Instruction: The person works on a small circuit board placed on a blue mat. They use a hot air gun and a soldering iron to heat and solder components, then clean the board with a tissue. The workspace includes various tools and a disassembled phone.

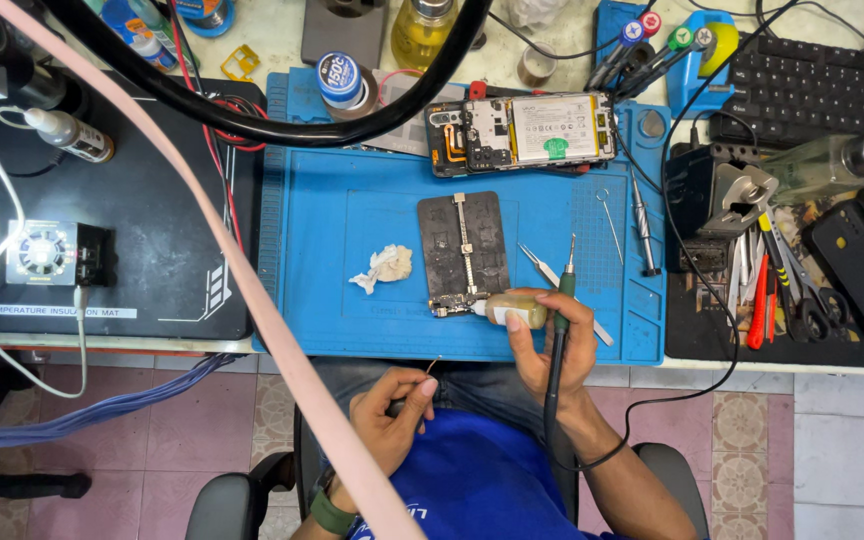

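Head view: my right hand grips soldering iron plus small bottle at board holder; left hand pinches thin wire.

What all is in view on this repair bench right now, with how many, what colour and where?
mat: one, blue, bench centre
phone: one, opened, back off, top of mat
holder: one, dark metal plate, mid mat
wad: one, white, left of holder
tweezers: one, silver, right of holder
screwdriver: one, silver, right side of mat
spool: one, blue label, top left of mat
black mat: one, left of blue mat
keyboard: one, black, top right
bottle: one, small, yellowish, in right hand
iron: one, green grip, black cable, in right hand
left hand: pinching a thin wire, over lap
right hand: at mat's front edge
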